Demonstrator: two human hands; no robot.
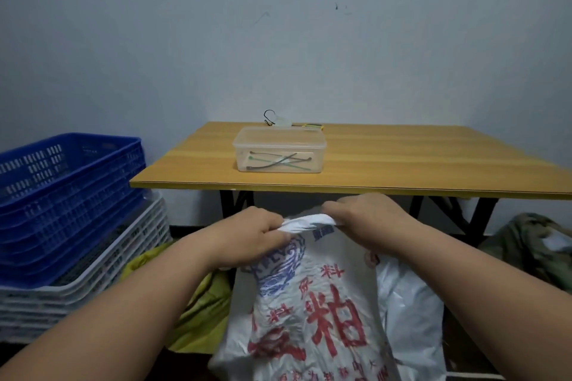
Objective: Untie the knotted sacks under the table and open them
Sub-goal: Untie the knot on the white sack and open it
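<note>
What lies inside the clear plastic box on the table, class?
Through the clear plastic box, which sits on the table, several thin cable ties show, dark and green, crossing one another on its floor. Whether anything smaller lies beneath them cannot be seen.

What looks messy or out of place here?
Little does. Scuff marks dot the wall. A black hook and small bits sit loose behind the tub on the table. Both hands, left and right, grip the twisted neck of the sack.
</note>
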